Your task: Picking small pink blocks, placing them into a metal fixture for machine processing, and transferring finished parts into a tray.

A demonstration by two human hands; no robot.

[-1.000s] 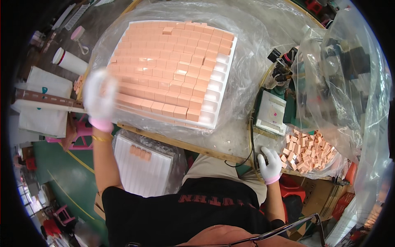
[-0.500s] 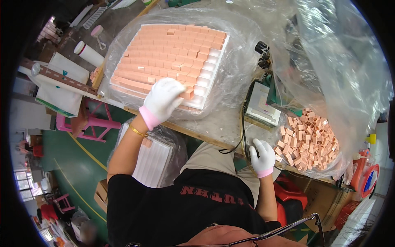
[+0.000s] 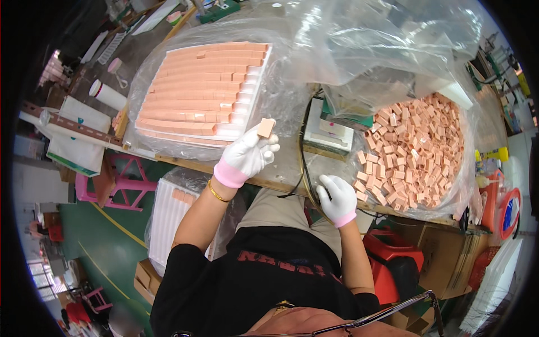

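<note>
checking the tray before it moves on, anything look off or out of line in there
One block in the tray near the far left sits proud of its row. The right-hand column is unfilled. The left hand holds a loose peach block.

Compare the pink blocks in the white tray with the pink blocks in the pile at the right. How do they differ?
The blocks in the white tray lie in neat rows, packed flat; the pile of blocks lies loose and jumbled on clear plastic. The tray sits far left of the pile. Both are the same pink colour.
</note>
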